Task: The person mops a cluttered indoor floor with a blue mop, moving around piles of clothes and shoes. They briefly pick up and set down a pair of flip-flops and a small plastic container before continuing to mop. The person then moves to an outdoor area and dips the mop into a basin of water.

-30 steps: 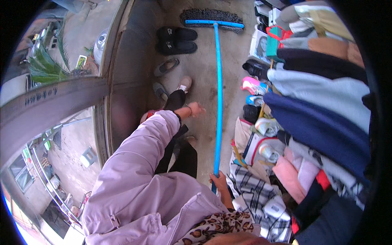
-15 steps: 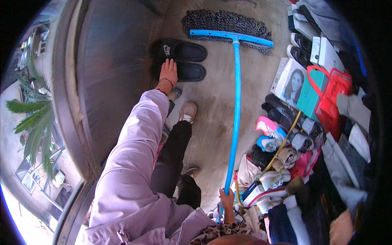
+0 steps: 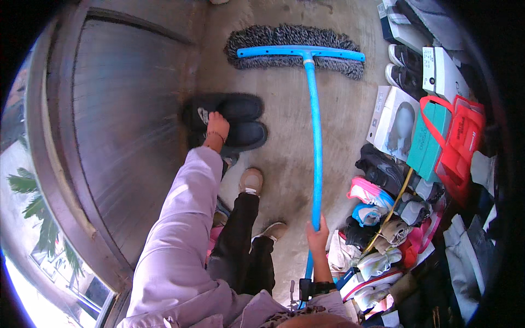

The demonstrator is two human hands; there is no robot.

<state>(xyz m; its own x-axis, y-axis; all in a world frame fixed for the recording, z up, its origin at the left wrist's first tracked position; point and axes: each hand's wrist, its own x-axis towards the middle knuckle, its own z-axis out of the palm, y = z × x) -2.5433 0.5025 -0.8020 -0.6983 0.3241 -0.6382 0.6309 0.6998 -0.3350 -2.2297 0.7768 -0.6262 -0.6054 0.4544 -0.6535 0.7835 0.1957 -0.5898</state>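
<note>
Clenched around the blue pole [image 3: 314, 142] near its lower end is the right hand [image 3: 317, 239]; the mop head [image 3: 298, 50] is laid flat on the concrete floor [image 3: 284, 164] far ahead. Long, stiff and probably light, the pole would be steered better with a second hold higher up. Beyond the feet, the left hand [image 3: 217, 127] is pressed on the black slippers [image 3: 235, 120]; whether they are gripped cannot be told. They look soft and light, best pinched at the straps. Boxes [image 3: 394, 117] are stacked at right.
</note>
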